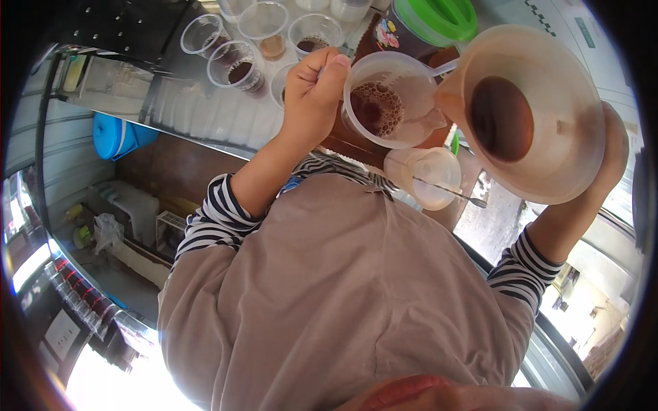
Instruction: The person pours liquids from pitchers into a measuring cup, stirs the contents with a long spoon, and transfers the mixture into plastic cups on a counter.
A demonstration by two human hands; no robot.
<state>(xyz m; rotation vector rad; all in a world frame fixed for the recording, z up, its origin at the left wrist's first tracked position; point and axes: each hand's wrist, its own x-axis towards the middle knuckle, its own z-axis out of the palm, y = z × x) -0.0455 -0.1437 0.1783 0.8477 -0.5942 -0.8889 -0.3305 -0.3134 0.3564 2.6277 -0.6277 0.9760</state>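
My left hand is closed round the handle of a clear plastic measuring jug, with frothy brown liquid in its bottom. My right hand, partly hidden, grips the outer side of a larger, cloudy plastic pitcher. This pitcher is tilted toward the jug, and its spout sits at the jug's rim. Dark brown liquid lies inside it; I cannot tell whether any is running out. Below the jug stands a smaller whitish container with a long twisted-handled fork or spoon across it.
Several clear plastic cups, some holding dark liquid, stand on the metal counter at the far left. Behind the jugs is a dark flowered container with a green lid. A blue bucket sits lower left.
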